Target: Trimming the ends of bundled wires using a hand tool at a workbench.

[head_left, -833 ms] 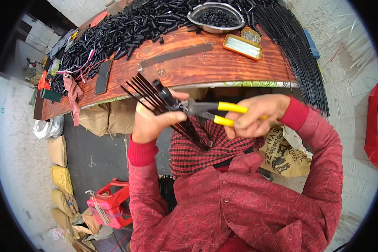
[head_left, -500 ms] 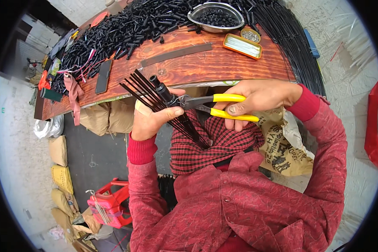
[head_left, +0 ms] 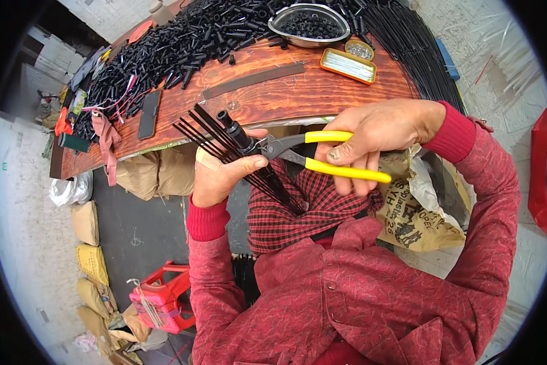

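Note:
My left hand (head_left: pixel 217 176), with a strip of tape or plaster on it, is closed around a bundle of thin black rods (head_left: pixel 209 135). A black tubular fitting (head_left: pixel 234 129) stands out at the top of that grip, and thin wire loops around its lower part. In my right hand (head_left: pixel 377 137) is a pair of pliers (head_left: pixel 328 137) with yellow handles, spread apart between thumb and fingers. The dark jaws touch or nearly touch the wire beside my left thumb; whether they grip it I cannot tell. The rods' lower ends reach down to a red-and-black checked cloth (head_left: pixel 279 228) on my lap.
A wooden table (head_left: pixel 273 100) curves ahead, heaped with black tubular parts (head_left: pixel 206 36). On it lie a metal bowl (head_left: pixel 310 41) of small black pieces, a tray (head_left: pixel 348 66) of thin pale strips, a flat bar (head_left: pixel 255 80) and a phone (head_left: pixel 149 114). A red stool (head_left: pixel 164 298) stands lower left.
The pliers' handles have spread wider, and my right hand has moved slightly right and up. My left hand keeps its hold on the rods in nearly the same place.

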### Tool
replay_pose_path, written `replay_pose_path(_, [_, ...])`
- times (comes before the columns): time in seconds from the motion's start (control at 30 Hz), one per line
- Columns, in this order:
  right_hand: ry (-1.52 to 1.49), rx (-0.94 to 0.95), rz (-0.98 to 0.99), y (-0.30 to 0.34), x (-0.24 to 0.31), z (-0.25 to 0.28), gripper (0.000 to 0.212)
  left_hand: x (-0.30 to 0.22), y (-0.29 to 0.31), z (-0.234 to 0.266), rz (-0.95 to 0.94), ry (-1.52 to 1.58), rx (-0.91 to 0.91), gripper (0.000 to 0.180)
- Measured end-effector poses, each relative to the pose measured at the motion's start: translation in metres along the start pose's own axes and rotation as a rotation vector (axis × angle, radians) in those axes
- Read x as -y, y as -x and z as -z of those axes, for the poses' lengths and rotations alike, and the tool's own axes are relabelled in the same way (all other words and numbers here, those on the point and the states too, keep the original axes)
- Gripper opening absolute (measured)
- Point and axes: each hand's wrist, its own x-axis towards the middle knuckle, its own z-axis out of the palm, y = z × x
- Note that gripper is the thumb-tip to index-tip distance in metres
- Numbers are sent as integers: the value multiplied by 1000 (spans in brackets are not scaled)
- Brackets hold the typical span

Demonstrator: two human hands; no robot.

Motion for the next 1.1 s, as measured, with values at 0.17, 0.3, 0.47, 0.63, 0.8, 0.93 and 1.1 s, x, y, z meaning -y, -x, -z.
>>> replay_pose_path(0.17, [121, -60, 51, 0, -1, -5, 31, 0, -1, -1, -16, -28, -6, 38])
replay_pose_path(0.3, [132, -67, -23, 4, 1, -3, 34, -2, -1, 1, -1, -19, 23, 39])
replay_pose_path(0.47, [57, 78, 27, 2, -2, 8, 45, 4, 0, 1, 11, 133, 63, 42])
replay_pose_path(0.63, [-66, 164, 92, -6, -12, 14, 50, 9, -2, 4, -22, 127, 82, 43])
replay_pose_path(0.8, [-148, 258, 143, -14, -20, 18, 54, 19, -4, 10, -40, 156, 123, 45])
replay_pose_path(0.93, [-70, 178, 229, -22, -30, 14, 48, 26, -5, 11, -36, 194, 90, 45])
replay_pose_path(1.1, [-50, 118, 202, -19, -24, 6, 43, 28, -4, 13, -7, 220, 90, 45])
